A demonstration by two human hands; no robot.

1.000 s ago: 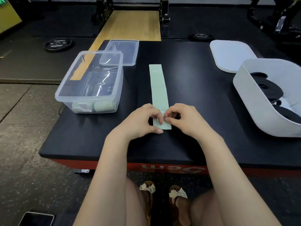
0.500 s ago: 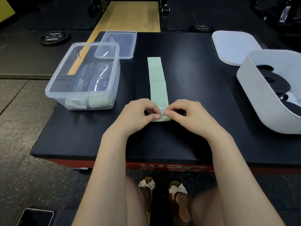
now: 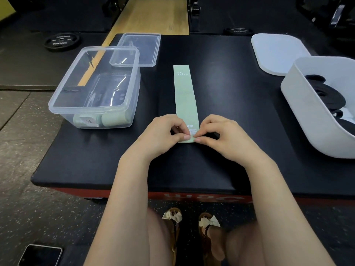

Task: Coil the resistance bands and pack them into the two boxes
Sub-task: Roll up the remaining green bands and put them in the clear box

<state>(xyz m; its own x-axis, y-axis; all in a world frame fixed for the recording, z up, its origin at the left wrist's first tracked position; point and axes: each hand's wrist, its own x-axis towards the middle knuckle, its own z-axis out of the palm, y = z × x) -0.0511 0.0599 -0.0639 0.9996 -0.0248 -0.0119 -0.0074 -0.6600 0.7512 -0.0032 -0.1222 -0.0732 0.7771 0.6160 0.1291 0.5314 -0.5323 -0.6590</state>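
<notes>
Dim overhead light, glare on the clear box (edges bowed, slightly soft).

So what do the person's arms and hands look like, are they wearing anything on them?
Nothing is worn on them: the left hand and right hand are bare, with no gloves, rings or watch in view. Both forearms are bare too, with no sleeves visible. The fingernails look short and plain.

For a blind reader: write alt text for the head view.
Both hands, left hand and right hand, pinch the near end of a flat green resistance band on a black table. A clear box stands left, a white box right.
</notes>
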